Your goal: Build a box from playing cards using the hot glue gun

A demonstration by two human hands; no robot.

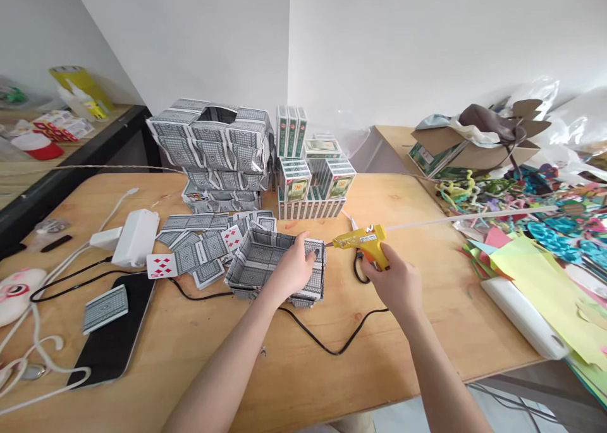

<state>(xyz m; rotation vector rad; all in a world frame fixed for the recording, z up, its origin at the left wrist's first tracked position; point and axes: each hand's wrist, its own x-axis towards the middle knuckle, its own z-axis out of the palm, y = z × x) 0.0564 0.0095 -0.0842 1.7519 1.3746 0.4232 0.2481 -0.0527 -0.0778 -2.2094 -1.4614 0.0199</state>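
From my end, I am seeing the left hand pinching the right side of the open card box, at the centre of the frame, while the right hand is gripping the yellow glue gun by its handle. The nozzle is pointing left and meeting the box's far right corner; I cannot tell whether glue is coming out. For this step, I judge that steadying the wall lightly, squeezing gently and drawing the tip slowly along the edge is giving the neatest line, with the left fingertips staying clear of the hot metal. I would also be minding the long pale stick reaching right from the gun, and the black cord looping across the table below the box. The box is lying under the left hand and to the left of the right hand, with loose cards spreading on its left and the scissors resting between it and the right hand.
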